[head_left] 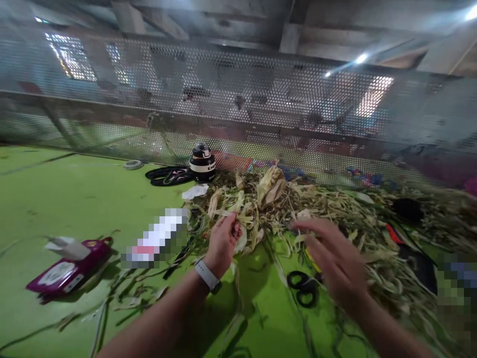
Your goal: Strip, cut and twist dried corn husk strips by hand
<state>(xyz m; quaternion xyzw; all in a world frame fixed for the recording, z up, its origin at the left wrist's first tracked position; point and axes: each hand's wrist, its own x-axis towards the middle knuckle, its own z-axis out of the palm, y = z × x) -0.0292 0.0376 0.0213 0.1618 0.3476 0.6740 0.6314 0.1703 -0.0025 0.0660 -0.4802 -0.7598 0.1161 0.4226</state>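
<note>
My left hand [221, 243], with a pale watch band on the wrist, is pinched at the front of a heap of dried corn husks [272, 186]. A pale husk strip shows at its fingertips and seems held there. To the right, my right hand [337, 263] is smeared by motion, its fingers stretched out and apart over the heap's front edge. No held thing shows in it. Black-handled scissors [303, 288] lie on the green table between my hands, their blades hidden. A bit of yellow [313, 261] peeks out beside my right fingers.
A purple box-like device [72, 273] with a white piece on top sits at left. A black jar [203, 164], a dark flat item [169, 175] and a tape roll [133, 164] stand near the perforated metal screen [238, 109]. Loose strips litter the green table [93, 199].
</note>
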